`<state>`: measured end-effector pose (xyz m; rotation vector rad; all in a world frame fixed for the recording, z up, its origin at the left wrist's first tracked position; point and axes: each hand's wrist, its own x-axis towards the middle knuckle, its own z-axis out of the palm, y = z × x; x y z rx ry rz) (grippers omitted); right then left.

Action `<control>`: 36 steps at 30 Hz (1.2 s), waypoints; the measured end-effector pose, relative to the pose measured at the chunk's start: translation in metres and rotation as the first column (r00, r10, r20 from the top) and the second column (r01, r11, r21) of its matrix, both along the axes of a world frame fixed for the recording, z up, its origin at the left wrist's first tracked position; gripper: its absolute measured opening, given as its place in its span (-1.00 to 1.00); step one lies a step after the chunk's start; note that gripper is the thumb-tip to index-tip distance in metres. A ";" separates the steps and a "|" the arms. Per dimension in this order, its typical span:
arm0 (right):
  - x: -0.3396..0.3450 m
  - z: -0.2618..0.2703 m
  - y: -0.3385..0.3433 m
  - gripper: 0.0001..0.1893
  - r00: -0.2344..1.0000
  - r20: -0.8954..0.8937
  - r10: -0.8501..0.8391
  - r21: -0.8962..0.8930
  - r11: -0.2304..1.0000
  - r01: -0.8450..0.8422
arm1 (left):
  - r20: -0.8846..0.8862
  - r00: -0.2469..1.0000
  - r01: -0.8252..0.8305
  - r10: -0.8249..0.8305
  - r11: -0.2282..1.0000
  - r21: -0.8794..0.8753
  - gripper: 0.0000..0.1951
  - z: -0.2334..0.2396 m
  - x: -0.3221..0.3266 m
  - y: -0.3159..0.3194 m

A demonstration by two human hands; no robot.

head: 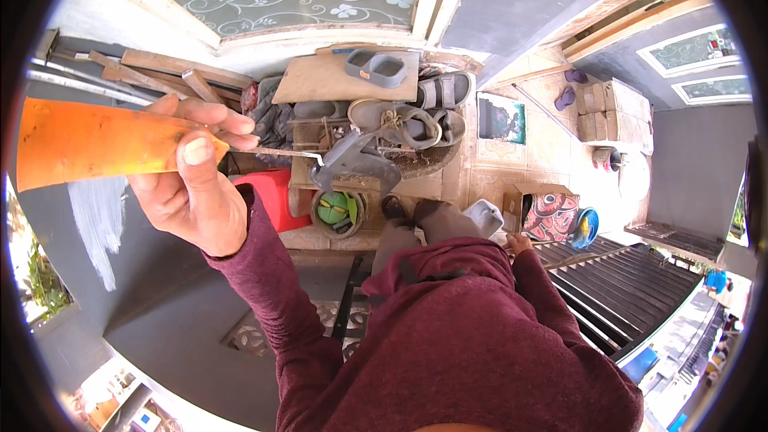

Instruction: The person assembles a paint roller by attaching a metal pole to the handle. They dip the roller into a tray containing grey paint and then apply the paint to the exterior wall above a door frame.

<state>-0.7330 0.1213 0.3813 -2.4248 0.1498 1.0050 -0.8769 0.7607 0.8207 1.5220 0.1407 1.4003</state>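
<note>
Raised at the left, my left hand (pixel 198 192) grips an orange tapered plastic piece (pixel 102 143) between thumb and fingers. A thin metal rod (pixel 282 152) with a bent, whitish tip sticks out to the right of these fingers. Beyond the tip is a dark grey curved piece (pixel 354 159); whether the two touch, I cannot tell. Low at my right side, my right hand (pixel 518 244) is partly hidden by my clothing. It is close to a white plastic container (pixel 483 218) and a black slatted metal frame (pixel 624 288). Its grip does not show.
Worn shoes (pixel 396 123), sandals (pixel 444 91) and a grey double pet bowl (pixel 376 69) crowd a low shelf by the window. A red plastic stool (pixel 276 198) and a bucket (pixel 339 213) stand below. Wood offcuts (pixel 168 72) lean left. A cardboard box (pixel 534 207) sits right.
</note>
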 end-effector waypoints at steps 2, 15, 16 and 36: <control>-0.009 0.000 0.035 -0.56 0.993 0.015 0.119 -0.005 0.993 -0.119 | -0.037 0.999 0.036 -0.034 0.998 0.054 -0.62 0.008 0.012 -0.010; 0.121 -0.016 -0.019 -0.57 0.933 -0.002 0.360 -0.101 0.928 -0.359 | -0.073 0.997 -0.024 0.027 0.999 0.040 -0.70 -0.003 0.106 -0.081; 0.147 -0.021 -0.025 -0.55 0.956 -0.048 0.289 0.011 0.957 -0.289 | -0.109 0.991 -0.069 0.075 0.996 0.054 -0.76 0.001 0.118 -0.093; 0.437 0.011 -0.125 -0.61 0.931 -0.328 -0.159 0.032 0.983 0.179 | -0.162 0.975 -0.146 0.153 0.988 0.056 -0.74 0.000 0.349 -0.226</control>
